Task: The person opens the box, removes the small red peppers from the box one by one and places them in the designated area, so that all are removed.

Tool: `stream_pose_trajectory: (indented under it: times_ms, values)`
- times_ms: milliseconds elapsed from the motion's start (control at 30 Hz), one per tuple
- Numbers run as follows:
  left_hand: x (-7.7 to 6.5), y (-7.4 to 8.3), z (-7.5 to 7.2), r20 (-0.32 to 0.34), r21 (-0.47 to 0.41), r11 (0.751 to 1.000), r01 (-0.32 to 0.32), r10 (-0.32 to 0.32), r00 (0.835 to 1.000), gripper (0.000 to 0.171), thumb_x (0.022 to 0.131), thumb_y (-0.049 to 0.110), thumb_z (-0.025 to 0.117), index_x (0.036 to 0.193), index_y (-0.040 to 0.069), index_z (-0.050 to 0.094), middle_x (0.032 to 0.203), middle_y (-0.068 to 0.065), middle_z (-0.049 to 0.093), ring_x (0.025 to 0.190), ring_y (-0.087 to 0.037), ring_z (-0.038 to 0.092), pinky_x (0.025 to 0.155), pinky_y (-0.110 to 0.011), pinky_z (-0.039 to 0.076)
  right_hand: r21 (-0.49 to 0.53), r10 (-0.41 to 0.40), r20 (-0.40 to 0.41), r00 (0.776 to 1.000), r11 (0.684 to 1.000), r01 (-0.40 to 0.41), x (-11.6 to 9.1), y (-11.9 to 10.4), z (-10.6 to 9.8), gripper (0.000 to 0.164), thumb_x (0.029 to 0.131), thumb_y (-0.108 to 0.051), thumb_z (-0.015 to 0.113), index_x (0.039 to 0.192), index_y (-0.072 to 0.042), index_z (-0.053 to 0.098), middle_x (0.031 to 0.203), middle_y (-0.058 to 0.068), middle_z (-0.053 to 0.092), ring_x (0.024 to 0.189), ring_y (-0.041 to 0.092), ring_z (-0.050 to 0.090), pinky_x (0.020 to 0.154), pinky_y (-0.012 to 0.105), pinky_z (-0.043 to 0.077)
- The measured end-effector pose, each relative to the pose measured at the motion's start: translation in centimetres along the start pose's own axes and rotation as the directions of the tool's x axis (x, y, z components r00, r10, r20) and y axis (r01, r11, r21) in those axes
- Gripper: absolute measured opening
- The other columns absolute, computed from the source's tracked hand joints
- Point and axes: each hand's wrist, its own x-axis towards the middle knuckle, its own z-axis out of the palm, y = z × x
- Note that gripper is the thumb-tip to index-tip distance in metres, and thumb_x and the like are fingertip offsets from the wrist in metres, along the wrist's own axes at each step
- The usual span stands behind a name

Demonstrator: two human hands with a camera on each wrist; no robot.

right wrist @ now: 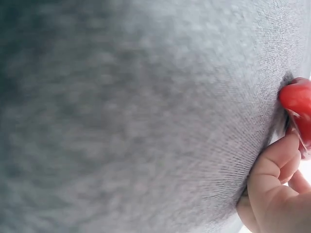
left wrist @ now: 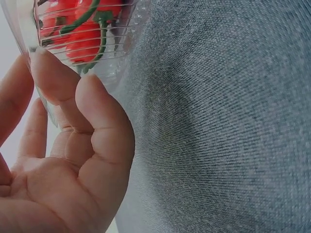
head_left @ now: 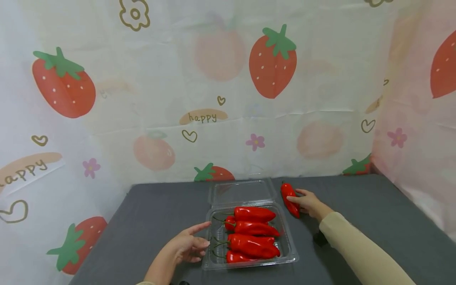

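Note:
Several long red peppers (head_left: pixel 254 228) with green stems lie in a clear plastic clamshell box (head_left: pixel 288 253), its lid (head_left: pixel 242 192) folded back behind it. My left hand (head_left: pixel 187 245) is at the box's left side, index finger extended and the other fingers loosely bent. In the left wrist view, the fingertips come up to the box wall (left wrist: pixel 121 53); whether they press on it I cannot tell. Right of the lid, another red pepper (head_left: pixel 287 190) lies on the grey cloth. My right hand (head_left: pixel 311 204) grips it, thumb across its near side. The right wrist view shows that pepper (right wrist: pixel 297 99) only partly.
A grey cloth (head_left: pixel 160 213) covers the table. Behind it hangs a pale curtain (head_left: pixel 171 87) printed with strawberries, with further sheets at left and right. A small dark object (head_left: pixel 320 238) shows under the right wrist.

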Motion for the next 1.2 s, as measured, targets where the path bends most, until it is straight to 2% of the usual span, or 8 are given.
stream_pose_trajectory:
  times_ms: [133,200,300,467,733,867,1000,1200]
  values:
    - [-0.1,0.1,0.1,-0.003,-0.001,1.0,0.009,-0.009,1.0,0.069,0.089,-0.001,0.064,0.151,0.009,0.034,0.073,0.002,0.059,0.059,-0.01,0.057,0.057,-0.028,0.048,0.003,-0.012,-0.006,1.0,1.0,0.012,-0.7,0.0,-0.4,0.077,0.097,-0.023,0.06,0.152,0.007,0.015,0.144,0.035,0.031,0.115,0.041,0.05,0.094,0.046,0.045]
    - [-0.1,0.2,0.0,-0.003,-0.001,1.0,0.01,-0.01,1.0,0.069,0.089,-0.001,0.064,0.151,0.009,0.035,0.074,0.002,0.059,0.059,-0.01,0.058,0.057,-0.028,0.048,0.018,-0.009,-0.014,1.0,1.0,0.009,-1.1,0.1,-0.5,0.076,0.097,-0.023,0.061,0.152,0.005,0.017,0.127,0.032,0.045,0.089,0.03,0.054,0.082,0.038,0.048]
    - [-0.1,0.2,0.1,-0.001,-0.002,1.0,0.011,-0.011,1.0,0.069,0.09,-0.001,0.064,0.151,0.009,0.035,0.074,0.002,0.059,0.059,-0.01,0.058,0.057,-0.028,0.048,0.053,0.001,-0.014,1.0,0.999,-0.001,-1.7,0.1,-0.7,0.076,0.096,-0.024,0.062,0.152,0.004,0.018,0.109,0.017,0.048,0.065,0.016,0.038,0.067,0.03,0.041]
    - [-0.1,0.3,0.2,-0.006,0.0,1.0,0.009,-0.009,1.0,0.069,0.089,-0.002,0.063,0.151,0.008,0.034,0.074,0.001,0.058,0.058,-0.01,0.058,0.056,-0.028,0.048,0.103,0.012,-0.008,1.0,0.995,-0.011,-2.6,0.1,-1.1,0.076,0.096,-0.023,0.063,0.153,0.003,0.018,0.102,0.008,0.044,0.056,0.013,0.03,0.061,0.028,0.035]
    - [-0.1,0.1,0.2,-0.03,0.01,1.0,-0.008,0.009,1.0,0.068,0.088,-0.003,0.064,0.15,0.009,0.037,0.075,0.0,0.057,0.058,-0.011,0.058,0.055,-0.028,0.048,0.135,-0.032,0.032,0.999,0.991,0.027,-4.4,-0.9,-1.1,0.075,0.096,-0.021,0.062,0.153,0.002,0.019,0.087,0.0,0.046,0.055,0.01,0.033,0.059,0.027,0.035]
    - [0.0,0.0,0.3,-0.042,0.012,1.0,-0.007,0.007,0.999,0.068,0.087,-0.004,0.064,0.149,0.009,0.039,0.077,-0.001,0.056,0.058,-0.011,0.058,0.056,-0.029,0.047,0.164,-0.066,0.071,0.995,0.985,0.054,-5.5,-1.7,-0.9,0.074,0.097,-0.021,0.061,0.153,0.003,0.018,0.095,0.003,0.05,0.058,0.01,0.037,0.061,0.026,0.037]
    - [0.0,0.2,0.3,-0.044,0.017,1.0,-0.001,0.002,0.999,0.067,0.088,-0.003,0.064,0.149,0.009,0.039,0.078,-0.002,0.056,0.059,-0.011,0.058,0.056,-0.029,0.047,0.17,-0.088,0.092,0.992,0.983,0.072,-6.4,-1.9,-0.8,0.075,0.097,-0.022,0.062,0.152,0.003,0.019,0.116,0.015,0.055,0.078,0.015,0.054,0.072,0.029,0.048]
    - [0.0,0.2,0.4,-0.047,0.024,1.0,-0.008,0.009,0.999,0.066,0.088,-0.003,0.064,0.149,0.009,0.039,0.079,-0.002,0.056,0.059,-0.012,0.058,0.056,-0.03,0.047,0.202,-0.116,0.127,0.985,0.975,0.089,-7.5,-1.9,-0.4,0.073,0.097,-0.024,0.062,0.152,0.003,0.021,0.138,0.029,0.043,0.101,0.025,0.061,0.085,0.037,0.052]
